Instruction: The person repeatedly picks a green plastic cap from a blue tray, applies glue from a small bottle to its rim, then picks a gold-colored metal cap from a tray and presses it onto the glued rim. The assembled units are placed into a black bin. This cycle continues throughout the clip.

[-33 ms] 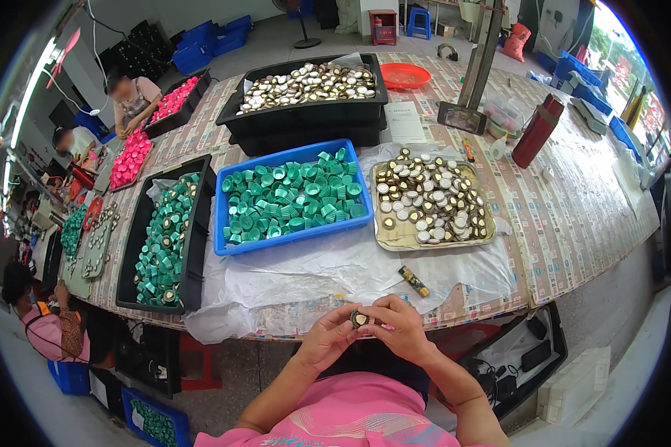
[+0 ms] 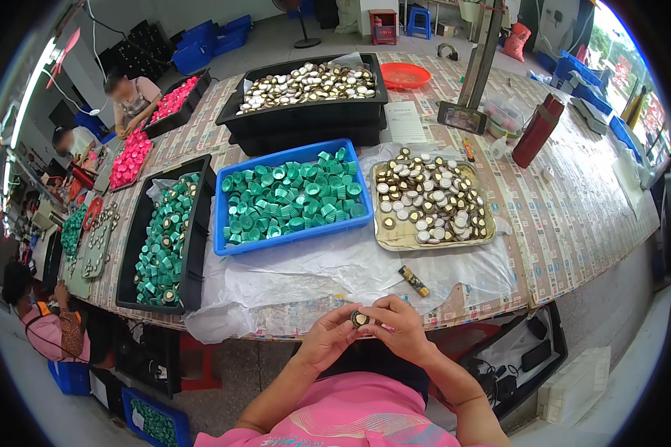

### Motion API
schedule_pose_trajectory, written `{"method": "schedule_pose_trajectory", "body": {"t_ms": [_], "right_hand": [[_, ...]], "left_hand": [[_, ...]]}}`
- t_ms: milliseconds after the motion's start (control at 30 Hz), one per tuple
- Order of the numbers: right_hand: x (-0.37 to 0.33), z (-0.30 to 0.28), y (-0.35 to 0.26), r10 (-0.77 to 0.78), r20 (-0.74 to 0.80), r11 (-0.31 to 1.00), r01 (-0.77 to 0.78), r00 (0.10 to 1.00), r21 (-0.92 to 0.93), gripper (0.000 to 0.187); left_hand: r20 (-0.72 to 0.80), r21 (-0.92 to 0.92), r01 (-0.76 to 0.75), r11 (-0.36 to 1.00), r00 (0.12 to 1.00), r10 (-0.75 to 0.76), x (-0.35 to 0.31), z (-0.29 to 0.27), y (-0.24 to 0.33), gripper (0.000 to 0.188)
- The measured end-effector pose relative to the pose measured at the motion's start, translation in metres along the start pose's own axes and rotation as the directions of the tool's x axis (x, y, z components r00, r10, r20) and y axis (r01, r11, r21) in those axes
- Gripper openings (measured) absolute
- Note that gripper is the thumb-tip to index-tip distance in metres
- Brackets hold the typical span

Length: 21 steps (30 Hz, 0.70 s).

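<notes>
Above my lap, at the table's near edge, my left hand point(image 2: 328, 337) and my right hand point(image 2: 399, 325) are both closed on one small round cap point(image 2: 361, 319). It has a dark ridged rim and a pale gold centre; the fingers cover part of it. Beyond the hands, a blue tray point(image 2: 290, 242) holds many green fluted cups point(image 2: 294, 194). To its right, a shallow metal tray point(image 2: 432, 243) carries a pile of round discs point(image 2: 436, 194) with white or gold faces and dark rims. A dark, gold-patterned tube point(image 2: 413, 281) lies between that tray and my right hand.
At left, a black bin point(image 2: 130, 276) contains green cups, some with gold-centred discs. A large black bin point(image 2: 231, 123) of discs stands farther back. A red flask point(image 2: 539, 130) and a phone point(image 2: 462, 118) on a post stand at right. Other people point(image 2: 133, 100) work along the left.
</notes>
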State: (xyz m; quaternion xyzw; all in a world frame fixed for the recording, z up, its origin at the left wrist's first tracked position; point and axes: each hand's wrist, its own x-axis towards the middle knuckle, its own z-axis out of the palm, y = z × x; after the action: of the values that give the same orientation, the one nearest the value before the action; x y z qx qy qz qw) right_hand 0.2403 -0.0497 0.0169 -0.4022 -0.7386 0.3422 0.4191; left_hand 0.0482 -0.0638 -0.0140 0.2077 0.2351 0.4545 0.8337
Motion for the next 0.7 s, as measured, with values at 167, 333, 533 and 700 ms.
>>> {"method": "schedule_pose_trajectory", "body": {"t_ms": [167, 333, 533, 700], "right_hand": [[-0.003, 0.001, 0.005, -0.039, -0.02, 0.993, 0.037, 0.999, -0.116, 0.033], [-0.003, 0.004, 0.001, -0.035, -0.002, 0.988, 0.034, 0.999, -0.152, 0.034], [-0.003, 0.005, -0.007, 0.079, 0.026, 0.995, -0.081, 0.997, 0.061, 0.04], [-0.006, 0.003, -0.003, 0.087, 0.009, 0.992, -0.087, 0.996, 0.091, 0.036]], "left_hand": [[-0.097, 0.152, -0.023, 0.988, 0.995, 0.038, 0.001, 0.008, -0.001, 0.035], [-0.183, 0.344, -0.007, 0.939, 0.98, 0.074, 0.004, 0.016, 0.0, 0.032], [-0.15, 0.321, -0.009, 0.947, 0.987, 0.06, 0.001, 0.009, 0.004, 0.026], [-0.166, 0.183, 0.007, 0.983, 0.986, 0.023, 0.0, 0.008, 0.009, 0.02]]}}
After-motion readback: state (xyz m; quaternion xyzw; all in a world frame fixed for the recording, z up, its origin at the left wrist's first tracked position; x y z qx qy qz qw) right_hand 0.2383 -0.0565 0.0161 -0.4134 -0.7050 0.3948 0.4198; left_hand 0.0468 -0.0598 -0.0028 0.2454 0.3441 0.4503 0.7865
